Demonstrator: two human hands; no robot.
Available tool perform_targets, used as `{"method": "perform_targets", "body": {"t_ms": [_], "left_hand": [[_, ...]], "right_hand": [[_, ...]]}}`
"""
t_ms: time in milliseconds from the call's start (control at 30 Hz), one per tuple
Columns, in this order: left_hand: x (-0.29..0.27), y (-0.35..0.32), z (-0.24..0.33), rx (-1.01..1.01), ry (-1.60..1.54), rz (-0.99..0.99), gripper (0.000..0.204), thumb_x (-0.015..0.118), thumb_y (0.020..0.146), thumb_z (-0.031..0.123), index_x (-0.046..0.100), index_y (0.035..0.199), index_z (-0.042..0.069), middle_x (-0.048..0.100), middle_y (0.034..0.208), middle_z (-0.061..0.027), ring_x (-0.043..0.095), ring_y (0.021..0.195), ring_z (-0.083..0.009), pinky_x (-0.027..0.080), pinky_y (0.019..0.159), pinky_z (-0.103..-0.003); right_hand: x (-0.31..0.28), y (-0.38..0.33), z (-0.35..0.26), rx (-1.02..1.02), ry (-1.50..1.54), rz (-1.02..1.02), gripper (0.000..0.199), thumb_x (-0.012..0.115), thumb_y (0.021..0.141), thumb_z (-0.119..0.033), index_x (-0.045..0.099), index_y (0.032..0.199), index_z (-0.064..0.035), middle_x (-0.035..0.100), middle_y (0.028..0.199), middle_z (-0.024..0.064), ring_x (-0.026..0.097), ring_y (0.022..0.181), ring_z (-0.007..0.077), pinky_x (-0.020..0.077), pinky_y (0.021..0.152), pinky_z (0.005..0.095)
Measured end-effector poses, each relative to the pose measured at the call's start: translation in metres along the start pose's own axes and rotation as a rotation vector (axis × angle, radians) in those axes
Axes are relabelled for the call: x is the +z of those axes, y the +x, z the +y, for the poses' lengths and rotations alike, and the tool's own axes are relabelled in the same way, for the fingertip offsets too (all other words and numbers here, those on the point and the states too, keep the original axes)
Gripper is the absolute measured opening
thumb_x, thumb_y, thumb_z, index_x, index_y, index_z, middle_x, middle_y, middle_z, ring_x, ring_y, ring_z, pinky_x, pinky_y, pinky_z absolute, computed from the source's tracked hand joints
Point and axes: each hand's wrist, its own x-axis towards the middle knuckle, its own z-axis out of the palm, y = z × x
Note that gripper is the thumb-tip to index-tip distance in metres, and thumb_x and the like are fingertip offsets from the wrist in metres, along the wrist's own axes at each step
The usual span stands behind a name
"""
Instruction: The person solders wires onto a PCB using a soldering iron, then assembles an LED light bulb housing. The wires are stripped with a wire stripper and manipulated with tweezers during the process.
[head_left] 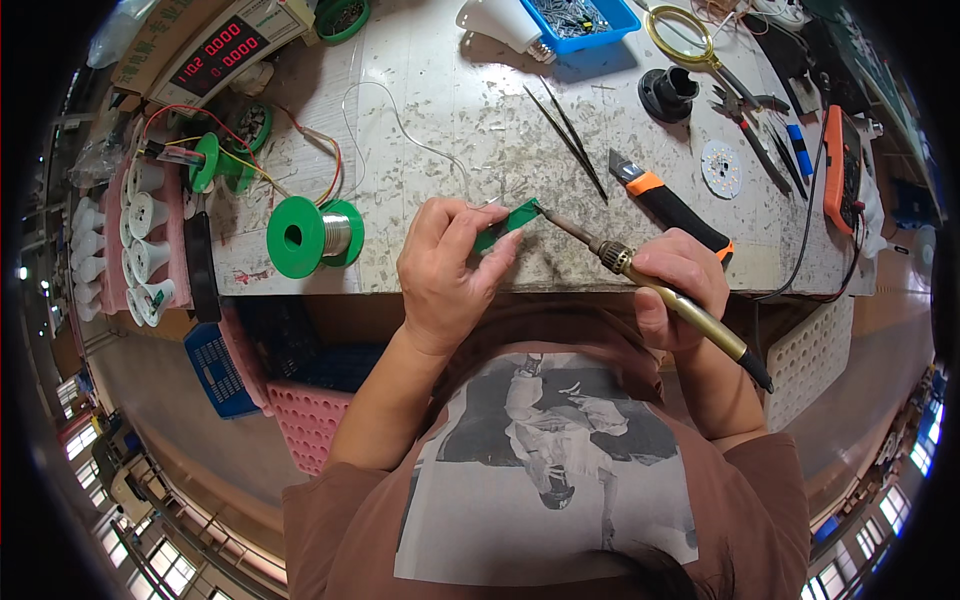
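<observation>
Between the thumb and fingers of my left hand [450,262] is a small green circuit board [522,214], held just above the table's front edge. My right hand [685,285] grips a soldering iron [690,315] with a gold-coloured handle. Its tip meets the far right end of the board, or hovers right by it; I cannot tell which. A thin strand of solder wire [405,125] loops across the table and ends near my left fingers. To the left stands a green spool of solder [342,236].
Tweezers [566,143], a utility knife [670,205], a round LED board [721,170] and pliers [750,135] lie beyond my right hand. An orange multimeter [842,170] sits at the far right. White bulb housings [148,215] stand at left; a blue tray of screws [580,25] is at the back.
</observation>
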Motion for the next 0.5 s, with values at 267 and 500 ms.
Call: {"method": "perform_targets", "body": {"t_ms": [267, 500], "left_hand": [[0.006, 0.002, 0.007, -0.040, -0.033, 0.044, 0.022, 0.083, 0.074, 0.009, 0.071, 0.093, 0.007, 0.061, 0.086, -0.0062, 0.062, 0.075, -0.0242, 0.050, 0.063, -0.035], [0.006, 0.004, 0.014, 0.011, -0.012, 0.002, 0.023, 0.080, 0.078, 0.001, 0.070, 0.098, 0.002, 0.063, 0.092, -0.0080, 0.063, 0.078, -0.0164, 0.051, 0.065, -0.027]], "right_hand": [[-0.008, -0.003, -0.002, -0.013, -0.021, 0.005, 0.018, 0.069, 0.083, -0.009, 0.064, 0.098, 0.0009, 0.064, 0.073, 0.0110, 0.060, 0.056, 0.0222, 0.0464, 0.051, 0.0321], [-0.016, -0.007, -0.005, -0.002, -0.026, 0.018, 0.019, 0.069, 0.086, -0.012, 0.064, 0.098, 0.0004, 0.064, 0.073, 0.0100, 0.060, 0.057, 0.0217, 0.0460, 0.051, 0.0320]]}}
